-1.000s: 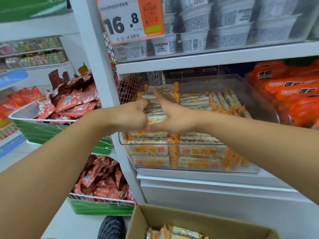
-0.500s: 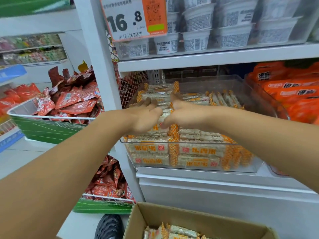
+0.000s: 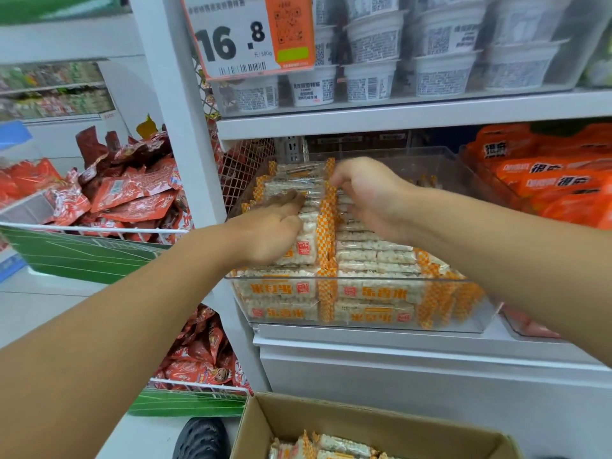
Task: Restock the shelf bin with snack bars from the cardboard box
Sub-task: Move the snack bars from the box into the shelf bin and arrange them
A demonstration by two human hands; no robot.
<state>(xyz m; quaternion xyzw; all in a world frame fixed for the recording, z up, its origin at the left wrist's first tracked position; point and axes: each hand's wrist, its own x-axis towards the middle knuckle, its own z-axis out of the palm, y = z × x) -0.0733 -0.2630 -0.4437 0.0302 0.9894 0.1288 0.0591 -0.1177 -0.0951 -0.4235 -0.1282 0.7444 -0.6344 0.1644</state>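
Note:
A clear plastic shelf bin holds stacked snack bars in white wrappers with orange checked ends. My left hand lies flat on the top bars of the left stack, fingers together and pointing into the bin. My right hand is curled over the top of the right stack, fingertips on the wrappers near the middle seam. I cannot make out any bar lifted in either hand. The cardboard box stands below at the bottom edge with more bars inside.
White tubs fill the shelf above, behind a price tag. Orange packets sit in the bin to the right. Red snack bags fill green wire baskets on the left. A black shoe is beside the box.
Both hands have moved apart from the middle of the bin. The left now lies flat on the left stack, the right is curled over the right stack.

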